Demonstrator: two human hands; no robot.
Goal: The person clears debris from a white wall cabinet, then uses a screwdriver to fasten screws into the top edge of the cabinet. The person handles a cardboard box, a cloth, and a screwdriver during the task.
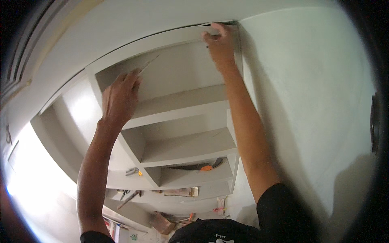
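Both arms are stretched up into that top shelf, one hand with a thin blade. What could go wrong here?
The left hand holds a thin blade against the top shelf at full reach; a slip could gouge the surface or nick the right hand, which grips the upper corner nearby. With both arms raised overhead, balance may suffer. Anything dropped could land on the tools on the lower shelves.

Tools [133,171] on lower shelf [190,176] — below hands
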